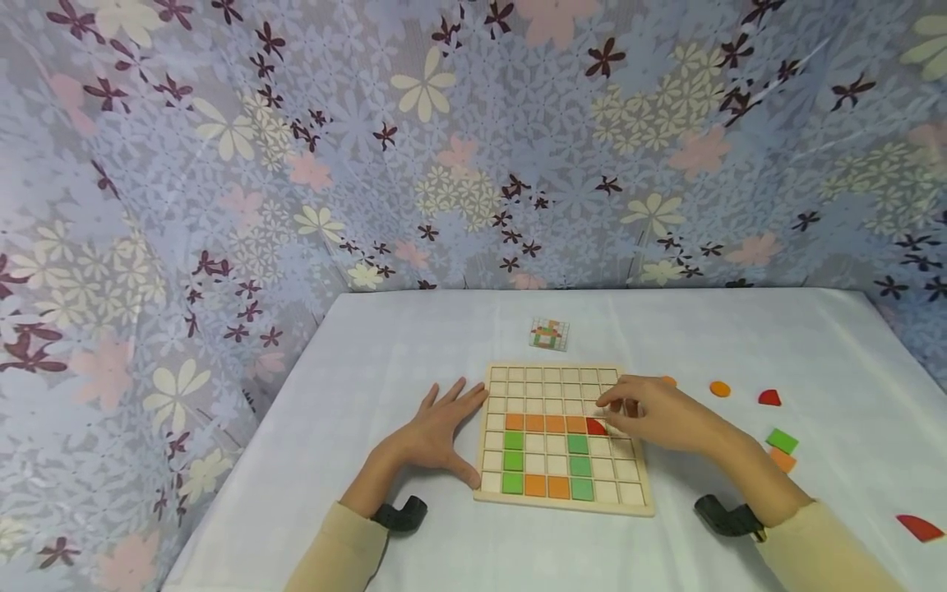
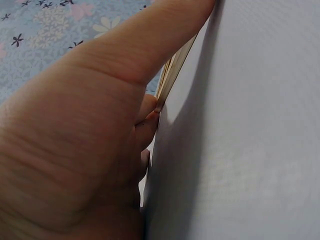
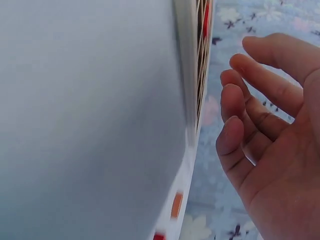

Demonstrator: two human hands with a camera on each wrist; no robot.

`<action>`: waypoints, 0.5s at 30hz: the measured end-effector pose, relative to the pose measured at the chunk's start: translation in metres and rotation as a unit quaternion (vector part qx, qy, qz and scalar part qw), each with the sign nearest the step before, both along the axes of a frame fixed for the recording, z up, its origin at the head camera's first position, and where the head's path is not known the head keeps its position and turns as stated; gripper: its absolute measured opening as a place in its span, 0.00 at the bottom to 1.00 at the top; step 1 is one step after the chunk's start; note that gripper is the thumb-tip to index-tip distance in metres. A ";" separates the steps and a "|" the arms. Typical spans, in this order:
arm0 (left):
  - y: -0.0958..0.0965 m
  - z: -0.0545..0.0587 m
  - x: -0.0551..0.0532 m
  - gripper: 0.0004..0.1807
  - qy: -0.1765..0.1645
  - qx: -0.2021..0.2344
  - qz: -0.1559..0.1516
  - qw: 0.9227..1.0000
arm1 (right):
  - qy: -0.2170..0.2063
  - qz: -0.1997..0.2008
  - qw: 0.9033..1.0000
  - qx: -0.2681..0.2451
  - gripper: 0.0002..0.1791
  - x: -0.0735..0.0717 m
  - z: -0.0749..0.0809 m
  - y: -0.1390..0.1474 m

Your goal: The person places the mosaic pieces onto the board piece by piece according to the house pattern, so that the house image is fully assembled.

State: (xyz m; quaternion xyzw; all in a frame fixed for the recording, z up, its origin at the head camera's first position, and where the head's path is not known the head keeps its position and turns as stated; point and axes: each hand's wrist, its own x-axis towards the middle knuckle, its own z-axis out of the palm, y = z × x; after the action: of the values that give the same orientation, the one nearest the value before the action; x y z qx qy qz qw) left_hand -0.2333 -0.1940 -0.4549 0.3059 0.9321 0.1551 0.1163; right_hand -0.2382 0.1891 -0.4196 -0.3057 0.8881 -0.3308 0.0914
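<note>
A wooden grid board (image 1: pixel 562 505) lies on the white table with orange, light green and darker green square tiles in some of its cells. At the right end of the orange row sits a red quarter-circle piece (image 1: pixel 595 427). My left hand (image 1: pixel 436 432) is spread along the board's left edge, its fingertips and thumb touching the frame. My right hand (image 1: pixel 658 411) hovers over the board's right side, close to the red piece. In the right wrist view its fingers (image 3: pixel 232 132) are loosely bent, with nothing between them and the thumb.
A small pattern card (image 1: pixel 549 334) lies beyond the board. To the right are orange round pieces (image 1: pixel 720 389), a red quarter-circle (image 1: pixel 770 398), a green tile (image 1: pixel 782 441), an orange tile (image 1: pixel 781 460) and another red piece (image 1: pixel 920 527). A flowered cloth (image 1: pixel 459 164) hangs behind.
</note>
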 end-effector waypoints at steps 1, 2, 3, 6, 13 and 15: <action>0.000 0.000 0.000 0.75 -0.001 0.000 0.000 1.000 | 0.004 -0.008 1.000 0.004 0.12 0.000 -0.001 0.005; 0.000 0.000 0.001 0.75 -0.003 0.000 0.001 1.000 | 0.008 -0.017 1.000 0.012 0.12 0.000 -0.002 0.010; 0.000 -0.001 0.001 0.75 -0.005 -0.001 0.001 1.000 | 0.012 -0.027 0.999 0.017 0.12 0.001 -0.003 0.015; 0.001 -0.001 0.002 0.75 -0.005 -0.001 -0.001 1.000 | 0.023 -0.059 0.997 0.031 0.12 0.003 -0.004 0.031; 0.001 0.001 0.002 0.75 0.004 -0.003 -0.002 1.000 | 0.009 -0.109 0.993 0.048 0.15 0.004 0.000 0.075; 0.000 0.002 0.001 0.75 0.004 -0.005 -0.001 1.000 | 0.005 -0.115 0.992 0.052 0.16 0.003 0.000 0.087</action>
State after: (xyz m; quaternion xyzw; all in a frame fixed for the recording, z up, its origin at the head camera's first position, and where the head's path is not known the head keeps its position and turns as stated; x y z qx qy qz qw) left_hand -0.2319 -0.1936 -0.4529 0.3067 0.9330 0.1490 0.1148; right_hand -0.2349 0.2766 -0.4193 -0.1979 0.9339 -0.2909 0.0638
